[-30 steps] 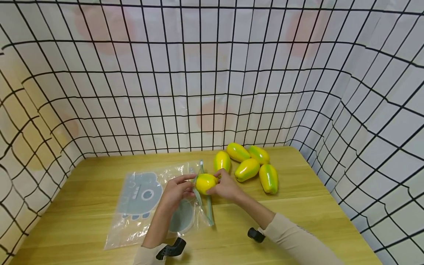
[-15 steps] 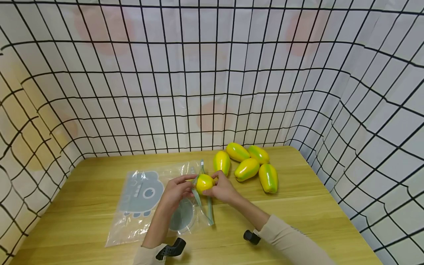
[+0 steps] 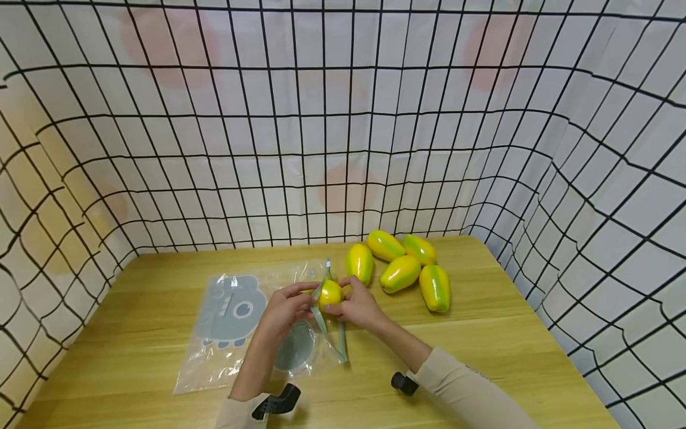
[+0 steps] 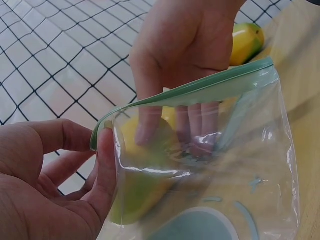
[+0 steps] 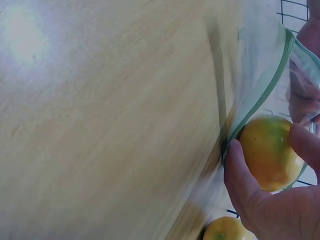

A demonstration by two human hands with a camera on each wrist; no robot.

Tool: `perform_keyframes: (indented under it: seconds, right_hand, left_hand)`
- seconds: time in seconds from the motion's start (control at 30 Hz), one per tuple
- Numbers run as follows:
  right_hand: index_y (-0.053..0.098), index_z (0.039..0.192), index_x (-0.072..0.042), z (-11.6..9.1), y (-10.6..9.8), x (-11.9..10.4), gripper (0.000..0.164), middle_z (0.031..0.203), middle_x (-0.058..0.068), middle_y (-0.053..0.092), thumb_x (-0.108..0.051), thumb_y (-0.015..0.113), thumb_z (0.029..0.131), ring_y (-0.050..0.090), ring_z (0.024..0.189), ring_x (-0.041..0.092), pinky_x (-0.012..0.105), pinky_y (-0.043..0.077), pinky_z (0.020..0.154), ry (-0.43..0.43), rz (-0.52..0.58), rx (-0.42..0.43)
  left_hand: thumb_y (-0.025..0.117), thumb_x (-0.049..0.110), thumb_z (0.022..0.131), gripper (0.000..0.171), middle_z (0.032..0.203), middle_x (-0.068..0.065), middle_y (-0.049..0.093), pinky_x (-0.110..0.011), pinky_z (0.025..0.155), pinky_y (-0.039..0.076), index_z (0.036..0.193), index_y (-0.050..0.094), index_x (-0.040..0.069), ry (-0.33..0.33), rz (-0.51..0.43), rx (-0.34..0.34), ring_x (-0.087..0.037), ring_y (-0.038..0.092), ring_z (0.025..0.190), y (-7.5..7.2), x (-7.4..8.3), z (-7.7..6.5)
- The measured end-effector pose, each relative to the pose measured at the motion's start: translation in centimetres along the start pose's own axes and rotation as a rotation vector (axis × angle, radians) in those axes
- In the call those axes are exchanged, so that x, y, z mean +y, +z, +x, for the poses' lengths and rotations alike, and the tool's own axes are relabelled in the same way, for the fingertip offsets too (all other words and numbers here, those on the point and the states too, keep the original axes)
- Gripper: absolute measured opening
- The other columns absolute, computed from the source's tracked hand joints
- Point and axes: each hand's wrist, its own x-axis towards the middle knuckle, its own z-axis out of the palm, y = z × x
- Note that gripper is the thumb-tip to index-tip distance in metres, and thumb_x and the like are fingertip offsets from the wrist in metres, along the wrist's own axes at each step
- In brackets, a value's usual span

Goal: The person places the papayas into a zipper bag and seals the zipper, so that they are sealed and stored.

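Note:
A clear zip bag (image 3: 199, 374) with a green zip and a grey-blue cartoon print lies on the wooden table. My left hand (image 3: 281, 311) pinches the bag's green rim (image 4: 200, 89) at one side of its mouth. With thumb and fingers, my right hand (image 3: 361, 306) holds a glossy yellow-green papaya (image 3: 330, 292) at the mouth. In the left wrist view, most of the papaya shows through the plastic, and the right fingers reach inside past the rim. The right wrist view shows the papaya's rounded end (image 5: 267, 150) between thumb and fingers.
Several more papayas (image 3: 400, 274) lie in a loose group right of the bag, towards the back of the table (image 3: 482, 357). Black netting (image 3: 343, 149) over pale cloth surrounds the back and sides.
The papaya has moved left and deeper into the bag's mouth, with my right hand following. My left hand keeps its hold, and the bag's printed part has shifted slightly right.

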Motion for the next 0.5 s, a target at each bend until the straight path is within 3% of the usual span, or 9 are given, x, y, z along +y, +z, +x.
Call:
perform_keyframes:
  seconds: [0.23,0.5]
  right_hand:
    - [0.047,0.139,-0.002,-0.09,0.22,-0.16,0.067,0.086,0.013,0.074,-0.016,0.082,0.084,0.073,0.076,0.024,0.034,0.062,0.069,-0.015,-0.06,0.011]
    - [0.049,0.132,0.002,-0.55,-0.13,-0.49,0.056,0.105,0.021,0.073,-0.013,0.077,0.086,0.074,0.091,0.032,0.038,0.063,0.074,0.011,-0.041,0.001]
  left_hand:
    - [0.064,-0.002,0.088,0.038,0.088,-0.01,0.07,-0.022,0.062,0.059,0.126,0.069,-0.002,-0.008,-0.01,-0.015,-0.015,0.063,0.064,-0.09,-0.22,0.05]
    - [0.064,-0.002,0.087,0.039,0.095,-0.014,0.072,-0.023,0.063,0.059,0.126,0.069,-0.002,-0.013,-0.017,-0.026,-0.014,0.065,0.065,-0.19,-0.53,0.3]
